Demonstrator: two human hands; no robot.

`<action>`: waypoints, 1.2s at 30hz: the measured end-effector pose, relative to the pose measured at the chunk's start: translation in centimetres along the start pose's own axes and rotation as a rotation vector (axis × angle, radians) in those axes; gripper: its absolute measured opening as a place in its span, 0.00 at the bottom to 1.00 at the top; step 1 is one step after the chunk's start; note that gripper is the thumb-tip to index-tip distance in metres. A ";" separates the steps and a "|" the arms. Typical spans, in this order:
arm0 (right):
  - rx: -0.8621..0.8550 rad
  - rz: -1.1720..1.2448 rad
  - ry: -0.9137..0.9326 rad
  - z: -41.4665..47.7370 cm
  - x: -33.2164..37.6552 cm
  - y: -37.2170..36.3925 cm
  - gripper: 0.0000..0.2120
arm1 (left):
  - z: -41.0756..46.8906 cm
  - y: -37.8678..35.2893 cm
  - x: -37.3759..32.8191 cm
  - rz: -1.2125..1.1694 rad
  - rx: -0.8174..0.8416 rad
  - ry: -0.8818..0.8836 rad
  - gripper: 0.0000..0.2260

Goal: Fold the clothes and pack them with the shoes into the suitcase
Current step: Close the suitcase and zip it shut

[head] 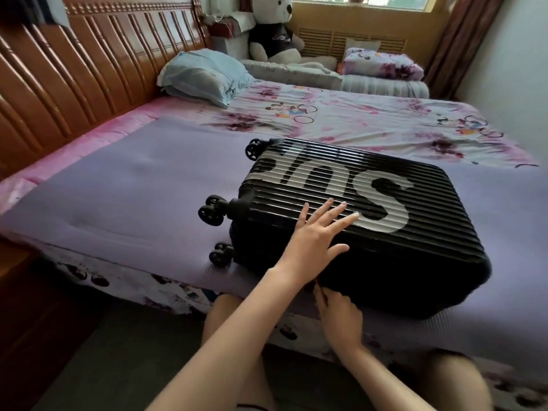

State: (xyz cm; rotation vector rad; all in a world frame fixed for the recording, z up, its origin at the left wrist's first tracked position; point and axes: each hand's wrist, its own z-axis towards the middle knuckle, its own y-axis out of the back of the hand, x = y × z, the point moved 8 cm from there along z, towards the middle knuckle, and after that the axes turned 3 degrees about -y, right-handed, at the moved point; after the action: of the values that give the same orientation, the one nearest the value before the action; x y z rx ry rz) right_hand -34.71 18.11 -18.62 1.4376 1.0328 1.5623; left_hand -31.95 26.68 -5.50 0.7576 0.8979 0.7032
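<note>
A black ribbed hard-shell suitcase (385, 238) with large white letters lies flat and closed on the purple bed mat, its wheels pointing left. My left hand (315, 232) rests flat on the lid near its front left corner, fingers spread and straight. My right hand (341, 317) is at the suitcase's near side wall, where thumb and forefinger pinch a small dark zipper pull (319, 293) on the seam. No clothes or shoes are in view.
The purple mat (133, 203) covers the near half of the bed, and a floral sheet (370, 120) covers the far half. A blue pillow (204, 75), folded quilts and a plush bear (275, 34) sit at the back. The wooden headboard (74, 69) runs along the left. My knees are against the bed's edge.
</note>
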 end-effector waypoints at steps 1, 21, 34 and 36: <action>-0.006 0.013 -0.020 -0.2 -1.3 0.5 0.17 | 0.8 -0.8 -0.7 0.037 0.052 -0.017 0.27; -0.081 -0.013 -0.276 -0.7 -22.7 9.2 0.19 | 10.7 -13.0 -15.4 0.240 0.378 -0.262 0.38; -0.006 -0.002 -0.302 4.5 -28.9 10.8 0.21 | 12.2 -13.7 -14.9 0.160 0.200 -0.211 0.27; 0.004 0.061 -0.318 6.2 -29.7 10.8 0.21 | 11.9 -13.9 -14.9 0.134 0.174 -0.213 0.24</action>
State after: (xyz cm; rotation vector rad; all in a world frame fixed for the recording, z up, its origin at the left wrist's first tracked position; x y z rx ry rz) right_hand -26.39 -12.97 -19.71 1.6687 0.8093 1.3175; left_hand -25.22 4.02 -5.71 1.0353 0.7243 0.6524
